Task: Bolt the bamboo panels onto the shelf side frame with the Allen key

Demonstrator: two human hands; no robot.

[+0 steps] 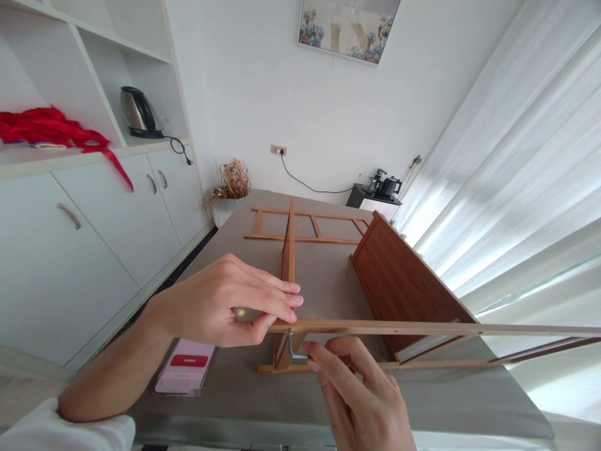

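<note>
In the head view my left hand grips the left end of a wooden ladder-like side frame, thumb below and fingers over the corner. A narrow wooden board meets the frame there, standing on edge and running away from me. My right hand pinches the long arm of an L-shaped hex key between thumb and finger. The key's other end reaches up to the frame's rail just below my left fingertips; the screw itself is hidden. Farther right, a broad brown wooden panel stands tilted against the same frame.
A second ladder-like frame lies flat at the far side of the grey table. A lit phone rests by my left forearm. Cabinets line the left, curtains the right. A dried plant stands beyond the table.
</note>
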